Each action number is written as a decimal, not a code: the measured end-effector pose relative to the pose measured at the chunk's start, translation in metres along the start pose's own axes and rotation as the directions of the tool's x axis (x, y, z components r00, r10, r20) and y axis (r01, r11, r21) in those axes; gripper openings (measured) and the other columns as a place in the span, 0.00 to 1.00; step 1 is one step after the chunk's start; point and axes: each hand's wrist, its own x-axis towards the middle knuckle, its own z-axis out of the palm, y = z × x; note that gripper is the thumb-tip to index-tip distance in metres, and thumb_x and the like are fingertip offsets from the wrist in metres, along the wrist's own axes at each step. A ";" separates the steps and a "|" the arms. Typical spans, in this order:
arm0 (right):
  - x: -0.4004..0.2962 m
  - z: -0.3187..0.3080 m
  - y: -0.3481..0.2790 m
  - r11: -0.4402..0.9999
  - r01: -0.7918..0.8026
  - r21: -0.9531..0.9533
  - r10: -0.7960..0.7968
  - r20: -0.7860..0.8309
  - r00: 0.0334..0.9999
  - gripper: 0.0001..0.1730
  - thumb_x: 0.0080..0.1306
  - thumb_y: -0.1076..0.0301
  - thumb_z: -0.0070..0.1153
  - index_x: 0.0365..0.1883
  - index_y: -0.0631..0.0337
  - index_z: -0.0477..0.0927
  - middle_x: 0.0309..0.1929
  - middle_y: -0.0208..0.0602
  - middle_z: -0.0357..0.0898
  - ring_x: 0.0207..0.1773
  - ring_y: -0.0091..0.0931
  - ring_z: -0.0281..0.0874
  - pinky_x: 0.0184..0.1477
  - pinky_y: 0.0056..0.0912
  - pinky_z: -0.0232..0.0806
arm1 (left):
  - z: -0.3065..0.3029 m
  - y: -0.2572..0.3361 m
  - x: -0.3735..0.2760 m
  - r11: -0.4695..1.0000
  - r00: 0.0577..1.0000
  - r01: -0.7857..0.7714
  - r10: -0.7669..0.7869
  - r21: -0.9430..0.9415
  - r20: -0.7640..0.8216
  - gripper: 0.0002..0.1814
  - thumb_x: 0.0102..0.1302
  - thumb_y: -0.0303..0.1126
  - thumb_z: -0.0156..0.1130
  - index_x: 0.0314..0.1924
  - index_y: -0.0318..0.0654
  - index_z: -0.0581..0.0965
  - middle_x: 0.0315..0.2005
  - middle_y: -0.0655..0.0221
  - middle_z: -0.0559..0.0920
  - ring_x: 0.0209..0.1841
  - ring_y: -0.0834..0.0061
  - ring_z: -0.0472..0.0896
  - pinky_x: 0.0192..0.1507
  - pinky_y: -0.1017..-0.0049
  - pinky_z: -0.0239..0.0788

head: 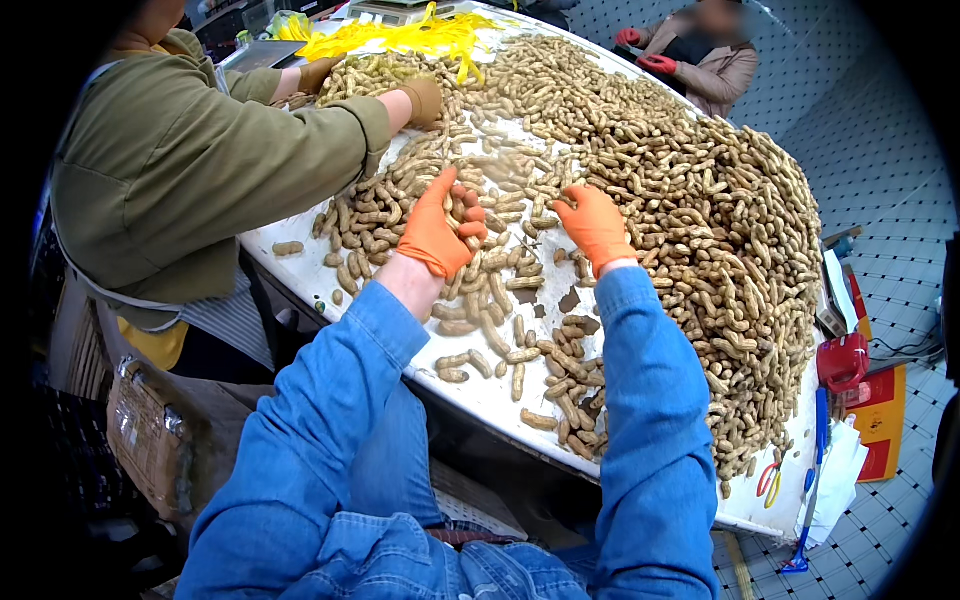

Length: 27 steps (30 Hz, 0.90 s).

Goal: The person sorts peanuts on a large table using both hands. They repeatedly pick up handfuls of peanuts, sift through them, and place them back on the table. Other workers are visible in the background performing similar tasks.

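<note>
My left hand (437,229), in an orange glove, is turned partly palm up with its fingers curled. Unshelled peanuts (451,208) show between the thumb and fingers. My right hand (594,223), gloved in the same orange, bends its fingertips down over the thin scatter of peanuts in the middle of the table. Whether it pinches a peanut is hidden by the glove. A large heap of peanuts (697,217) rises just right of this hand. Looser peanuts (491,330) lie below and between my hands on the worn white tabletop (457,394).
At left, a co-worker's brown-gloved hand (421,101) reaches into peanuts. Another person in red gloves (658,64) is beyond the far edge. Yellow strips (390,39) lie at the back. Scissors (769,484), a blue-handled tool (821,427) and a red mug (841,361) are at right.
</note>
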 end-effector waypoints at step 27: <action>0.057 -0.042 -0.096 0.834 -0.029 0.551 -0.298 0.494 0.817 0.16 0.60 0.64 0.62 0.43 0.65 0.81 0.38 0.31 0.82 0.40 0.19 0.76 0.45 0.22 0.67 | -0.020 0.004 0.010 0.988 0.991 -0.113 0.120 -0.100 0.062 0.20 0.72 0.43 0.40 0.56 0.37 0.65 0.54 0.55 0.70 0.57 0.52 0.70 0.59 0.52 0.64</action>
